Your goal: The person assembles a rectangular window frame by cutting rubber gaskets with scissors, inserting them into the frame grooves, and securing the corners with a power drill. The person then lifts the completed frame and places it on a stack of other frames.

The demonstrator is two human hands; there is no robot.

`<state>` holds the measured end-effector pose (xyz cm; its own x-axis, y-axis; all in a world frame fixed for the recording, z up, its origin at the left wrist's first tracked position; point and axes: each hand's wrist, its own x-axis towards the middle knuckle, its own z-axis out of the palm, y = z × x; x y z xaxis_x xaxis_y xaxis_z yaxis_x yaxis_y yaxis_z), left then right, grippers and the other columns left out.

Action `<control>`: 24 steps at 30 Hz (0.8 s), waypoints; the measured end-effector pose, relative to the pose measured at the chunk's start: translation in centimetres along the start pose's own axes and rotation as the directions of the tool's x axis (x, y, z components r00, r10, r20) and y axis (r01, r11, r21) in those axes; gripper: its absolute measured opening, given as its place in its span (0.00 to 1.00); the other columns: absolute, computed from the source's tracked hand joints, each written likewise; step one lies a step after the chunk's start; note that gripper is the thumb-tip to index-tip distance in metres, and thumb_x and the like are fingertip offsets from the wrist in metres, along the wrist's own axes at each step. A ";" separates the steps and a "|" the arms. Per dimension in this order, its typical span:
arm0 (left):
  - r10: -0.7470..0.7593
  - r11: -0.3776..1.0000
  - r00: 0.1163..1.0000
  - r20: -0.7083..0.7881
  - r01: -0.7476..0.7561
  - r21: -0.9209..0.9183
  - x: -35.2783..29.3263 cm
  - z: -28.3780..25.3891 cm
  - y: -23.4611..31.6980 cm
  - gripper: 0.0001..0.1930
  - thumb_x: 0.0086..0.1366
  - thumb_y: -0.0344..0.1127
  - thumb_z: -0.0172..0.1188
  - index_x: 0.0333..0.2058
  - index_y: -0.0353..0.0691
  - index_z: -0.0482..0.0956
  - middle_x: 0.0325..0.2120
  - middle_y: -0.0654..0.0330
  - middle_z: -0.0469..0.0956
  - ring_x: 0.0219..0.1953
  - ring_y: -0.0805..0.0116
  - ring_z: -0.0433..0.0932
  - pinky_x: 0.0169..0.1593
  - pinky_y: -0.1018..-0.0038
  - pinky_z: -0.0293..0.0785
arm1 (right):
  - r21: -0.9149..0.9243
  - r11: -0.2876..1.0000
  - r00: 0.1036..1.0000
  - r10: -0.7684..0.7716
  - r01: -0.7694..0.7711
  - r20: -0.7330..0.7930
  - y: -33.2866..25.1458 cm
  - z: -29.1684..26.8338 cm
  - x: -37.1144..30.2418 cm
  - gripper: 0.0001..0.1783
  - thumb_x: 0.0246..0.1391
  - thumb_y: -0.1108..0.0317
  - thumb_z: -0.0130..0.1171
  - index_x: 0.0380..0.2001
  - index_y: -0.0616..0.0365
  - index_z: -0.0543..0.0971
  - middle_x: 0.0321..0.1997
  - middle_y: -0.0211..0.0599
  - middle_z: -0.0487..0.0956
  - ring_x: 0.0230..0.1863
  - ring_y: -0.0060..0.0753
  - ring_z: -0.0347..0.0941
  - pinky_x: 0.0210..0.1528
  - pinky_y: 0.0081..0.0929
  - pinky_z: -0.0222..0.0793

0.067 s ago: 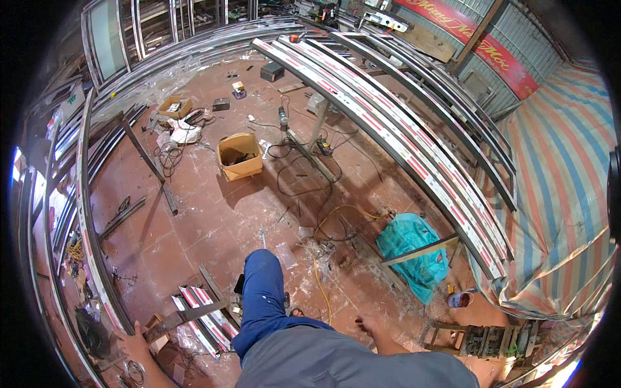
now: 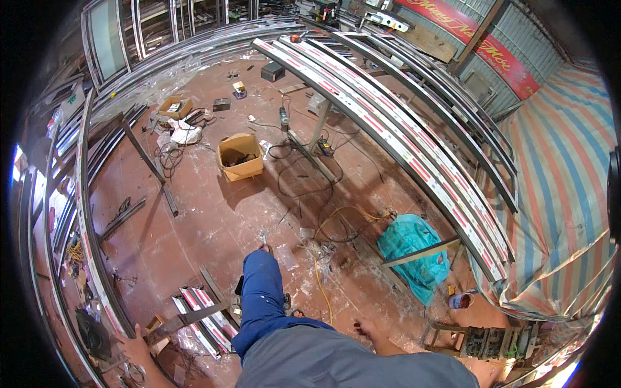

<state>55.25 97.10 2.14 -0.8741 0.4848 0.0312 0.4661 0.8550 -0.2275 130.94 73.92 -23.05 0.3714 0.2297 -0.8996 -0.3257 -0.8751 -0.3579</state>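
My left hand [image 2: 134, 349] is at the lower left with its fingers spread. It touches the lower end of a long metal profile [image 2: 87, 220] with white and red film, beside a dark metal crossbar [image 2: 187, 317]. My right hand [image 2: 367, 328] hangs low over the tiled floor, well apart from any object. Its fingers look loosely parted, and I see nothing in them. Several short film-covered profiles [image 2: 208, 326] lie on the floor between my left hand and my leg.
Long film-covered profiles [image 2: 394, 142] rest on supports to the right. A cardboard box [image 2: 240, 169] stands ahead, near a drill [image 2: 283, 116] and tangled cables. A turquoise cloth sheet [image 2: 411, 258], a small bucket [image 2: 460, 301] and a yellow cord [image 2: 318, 284] lie at the right.
The toes of my foot now show ahead of my knee, and the bent leg has shifted slightly. My left hand stays at the profile; my right hand has drifted slightly left.
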 end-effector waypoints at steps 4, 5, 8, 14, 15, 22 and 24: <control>-0.111 0.979 0.992 -0.065 0.098 -0.176 5.8 4.0 -4.3 0.46 0.67 0.72 0.53 0.76 0.56 0.55 0.69 0.41 0.64 0.63 0.36 0.72 0.59 0.47 0.74 | -0.079 0.995 0.997 0.056 -0.053 0.046 -5.7 6.0 2.0 0.16 0.67 0.55 0.59 0.43 0.59 0.79 0.35 0.41 0.82 0.28 0.34 0.78 0.31 0.34 0.74; -0.115 0.981 0.991 -0.063 0.103 -0.163 6.4 3.9 -3.0 0.45 0.67 0.71 0.53 0.75 0.56 0.56 0.68 0.41 0.65 0.63 0.36 0.72 0.59 0.47 0.74 | -0.053 0.998 0.998 0.036 -0.034 0.044 -7.2 7.9 2.4 0.16 0.67 0.56 0.59 0.44 0.59 0.80 0.34 0.41 0.82 0.28 0.34 0.78 0.30 0.34 0.73; -0.034 0.990 0.998 -0.061 0.025 -0.141 9.7 3.5 5.3 0.41 0.69 0.69 0.52 0.73 0.55 0.58 0.65 0.41 0.67 0.61 0.37 0.74 0.57 0.47 0.75 | -0.097 0.977 0.982 -0.184 0.187 0.046 -11.1 11.1 7.4 0.15 0.66 0.58 0.60 0.46 0.58 0.80 0.34 0.41 0.82 0.29 0.35 0.79 0.28 0.34 0.73; -0.009 0.991 0.991 -0.136 -0.008 -0.131 14.0 -1.4 18.0 0.34 0.72 0.64 0.50 0.70 0.54 0.64 0.60 0.41 0.71 0.57 0.39 0.76 0.54 0.48 0.76 | -0.392 0.849 0.933 -0.349 0.354 0.085 -36.6 24.8 8.2 0.21 0.60 0.50 0.59 0.33 0.60 0.85 0.29 0.38 0.83 0.30 0.39 0.79 0.33 0.41 0.73; 0.019 0.991 0.992 -0.127 -0.035 -0.126 14.5 -1.7 20.1 0.33 0.72 0.63 0.50 0.69 0.54 0.65 0.59 0.41 0.72 0.56 0.39 0.77 0.53 0.48 0.77 | -0.471 0.703 0.835 -0.527 0.533 0.157 -40.2 26.5 9.8 0.25 0.62 0.46 0.56 0.33 0.60 0.85 0.31 0.44 0.85 0.32 0.43 0.81 0.37 0.45 0.74; -0.074 0.994 0.995 -0.070 0.068 -0.083 18.1 -1.8 20.2 0.26 0.75 0.57 0.47 0.65 0.52 0.71 0.53 0.41 0.77 0.52 0.41 0.80 0.49 0.49 0.78 | -0.258 0.734 0.775 -0.618 0.628 0.130 -65.8 45.7 9.9 0.21 0.61 0.48 0.64 0.39 0.57 0.87 0.29 0.41 0.85 0.27 0.34 0.81 0.32 0.35 0.77; -0.157 0.986 0.987 -0.027 0.155 -0.060 18.2 -0.5 16.7 0.25 0.76 0.55 0.47 0.64 0.51 0.73 0.52 0.41 0.79 0.51 0.42 0.81 0.48 0.50 0.79 | -0.399 0.631 0.735 -0.647 0.665 0.202 -68.8 52.5 9.2 0.20 0.61 0.51 0.64 0.43 0.57 0.87 0.30 0.39 0.86 0.27 0.34 0.81 0.32 0.35 0.77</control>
<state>47.18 120.30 -0.57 -0.9324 0.3491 0.0931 0.3319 0.9295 -0.1610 111.13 158.59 -19.79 0.3082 0.8213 -0.4801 0.3889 -0.5693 -0.7243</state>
